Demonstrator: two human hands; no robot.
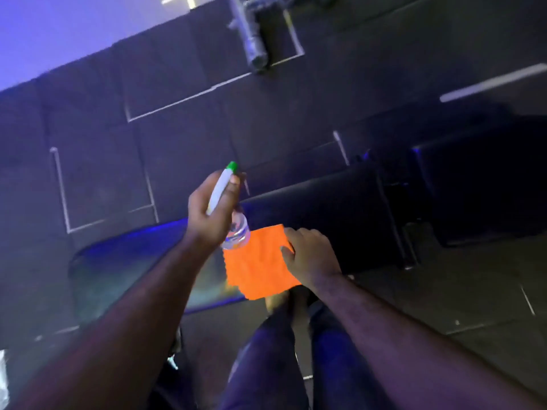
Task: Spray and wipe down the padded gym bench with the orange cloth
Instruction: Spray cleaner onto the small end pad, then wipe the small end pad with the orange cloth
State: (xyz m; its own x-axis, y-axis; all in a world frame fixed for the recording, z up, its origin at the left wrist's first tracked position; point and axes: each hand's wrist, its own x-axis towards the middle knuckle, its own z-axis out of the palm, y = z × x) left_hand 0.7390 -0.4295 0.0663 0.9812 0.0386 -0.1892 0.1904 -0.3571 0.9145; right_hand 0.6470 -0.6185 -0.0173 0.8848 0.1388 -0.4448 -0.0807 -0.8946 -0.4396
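The padded gym bench (124,267) runs across the middle of the head view, black with a blue sheen on its left pad. An orange cloth (257,261) lies flat on the bench, and my right hand (310,255) rests on its right edge with fingers gripping it. My left hand (213,211) is raised above the cloth's left side, shut on a clear spray bottle (236,232) with a white head and green nozzle tip (231,166) that points away from me.
Dark rubber floor tiles with white tape lines (62,187) surround the bench. A grey machine post (251,39) stands at the top. Another black padded block (479,179) sits to the right. My legs (266,365) are below the bench edge.
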